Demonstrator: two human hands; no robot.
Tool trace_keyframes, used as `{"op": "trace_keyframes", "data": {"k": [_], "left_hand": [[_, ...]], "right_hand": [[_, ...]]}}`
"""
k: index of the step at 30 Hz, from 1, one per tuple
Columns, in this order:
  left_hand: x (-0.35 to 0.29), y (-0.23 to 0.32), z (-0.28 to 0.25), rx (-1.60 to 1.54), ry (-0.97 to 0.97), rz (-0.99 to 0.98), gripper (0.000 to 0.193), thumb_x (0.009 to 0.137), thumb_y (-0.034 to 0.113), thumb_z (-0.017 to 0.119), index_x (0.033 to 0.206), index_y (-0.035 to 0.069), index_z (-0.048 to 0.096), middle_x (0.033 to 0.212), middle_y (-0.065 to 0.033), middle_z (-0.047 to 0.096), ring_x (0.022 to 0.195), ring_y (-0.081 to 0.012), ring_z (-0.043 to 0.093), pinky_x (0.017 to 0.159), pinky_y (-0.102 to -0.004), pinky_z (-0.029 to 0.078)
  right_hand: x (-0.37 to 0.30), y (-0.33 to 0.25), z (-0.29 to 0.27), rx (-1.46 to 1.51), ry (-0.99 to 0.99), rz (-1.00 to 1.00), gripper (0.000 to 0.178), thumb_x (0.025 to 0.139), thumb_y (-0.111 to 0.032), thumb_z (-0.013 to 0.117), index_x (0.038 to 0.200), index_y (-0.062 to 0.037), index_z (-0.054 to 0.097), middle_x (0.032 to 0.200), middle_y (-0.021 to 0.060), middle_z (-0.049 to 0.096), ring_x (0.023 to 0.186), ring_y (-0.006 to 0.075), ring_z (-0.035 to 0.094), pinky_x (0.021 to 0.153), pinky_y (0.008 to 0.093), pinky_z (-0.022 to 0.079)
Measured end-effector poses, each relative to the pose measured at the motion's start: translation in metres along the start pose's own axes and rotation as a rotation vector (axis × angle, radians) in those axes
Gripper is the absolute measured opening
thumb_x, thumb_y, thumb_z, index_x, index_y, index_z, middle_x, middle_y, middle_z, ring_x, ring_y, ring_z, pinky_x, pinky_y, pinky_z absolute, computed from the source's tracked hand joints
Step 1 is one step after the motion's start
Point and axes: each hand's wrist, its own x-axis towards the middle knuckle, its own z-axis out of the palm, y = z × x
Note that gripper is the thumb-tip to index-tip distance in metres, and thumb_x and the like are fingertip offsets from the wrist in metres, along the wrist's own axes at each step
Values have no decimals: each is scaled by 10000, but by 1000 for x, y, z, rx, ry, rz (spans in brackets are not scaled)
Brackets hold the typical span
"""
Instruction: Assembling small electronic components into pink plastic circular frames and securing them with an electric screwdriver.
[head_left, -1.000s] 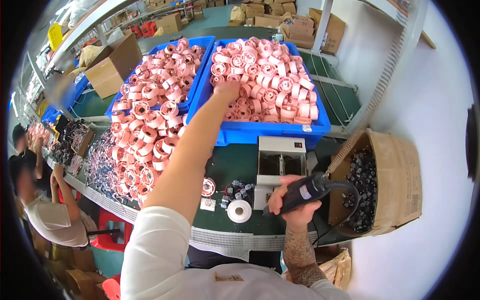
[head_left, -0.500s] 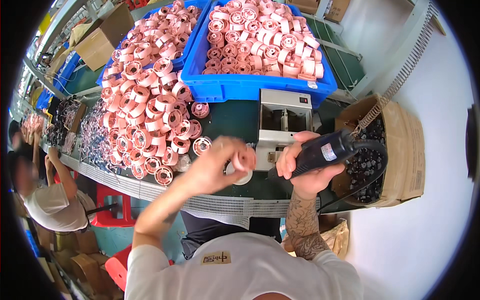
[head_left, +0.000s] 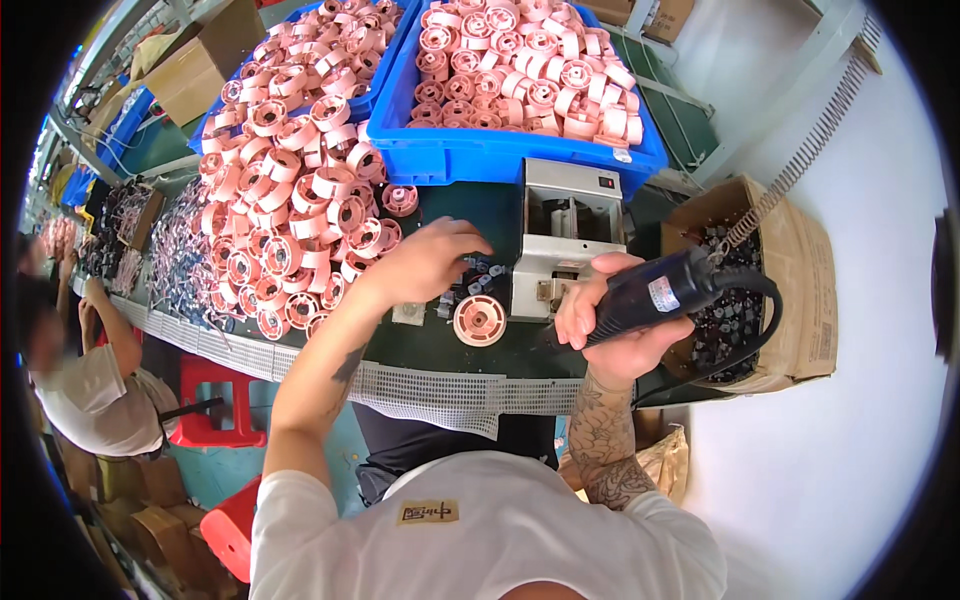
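My right hand point(head_left: 628, 345) is wrapped round a black electric screwdriver point(head_left: 652, 296), which points down and left and hangs from a coiled spring point(head_left: 800, 155). Its tip is hard to make out against the dark table. A pink round plastic housing point(head_left: 480, 321) lies face up in front of me, left of the screwdriver. My left hand point(head_left: 432, 264) is just beyond it, fingers bent and apart, over small dark grey parts point(head_left: 484, 274) scattered on the green table. I see nothing held in it.
A metal dispenser-like machine point(head_left: 570, 230) stands behind the screwdriver. Pink housings point(head_left: 290, 215) are heaped at left and fill blue bins point(head_left: 470, 160) behind. A cardboard box point(head_left: 800, 290) of dark parts stands at right. A co-worker point(head_left: 100, 385) sits far left.
The pink housing that my left hand held now lies on the table. My left hand has moved away from it, up and left, to the small grey parts. The right hand still grips the screwdriver.
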Motion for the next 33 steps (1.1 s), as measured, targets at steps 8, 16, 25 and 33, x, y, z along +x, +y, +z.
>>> {"op": "trace_keyframes", "data": {"k": [8,16,25,33], "left_hand": [[37,-17,58,326,-241,-69,278,736,132,610,1002,55,634,1028,-154,588,967,-346,575,791,-436,499],[26,-11,28,238,-33,-223,264,809,269,618,873,14,632,970,-209,570,890,-360,589,758,-433,484],[-2,21,-16,-436,335,-489,244,769,186,716,828,-3,573,665,-60,566,621,-124,534,580,-288,440],[-21,70,24,-694,367,-487,201,768,66,710,860,-4,546,794,-49,591,680,-101,564,606,-246,457]], "right_hand": [[-19,-17,-23,53,5,-23,933,747,-768,438,1281,-9,352,704,78,523,524,188,508,453,321,429],[-7,-19,-22,50,-52,-16,897,792,-708,470,1313,9,339,714,73,496,533,167,467,457,304,404],[9,-13,-10,38,-3,-49,974,744,-793,407,1269,27,383,665,74,504,511,174,475,450,326,406],[7,-21,-23,2,48,-102,989,703,-830,406,1232,5,403,705,80,527,548,177,509,493,323,417]]}}
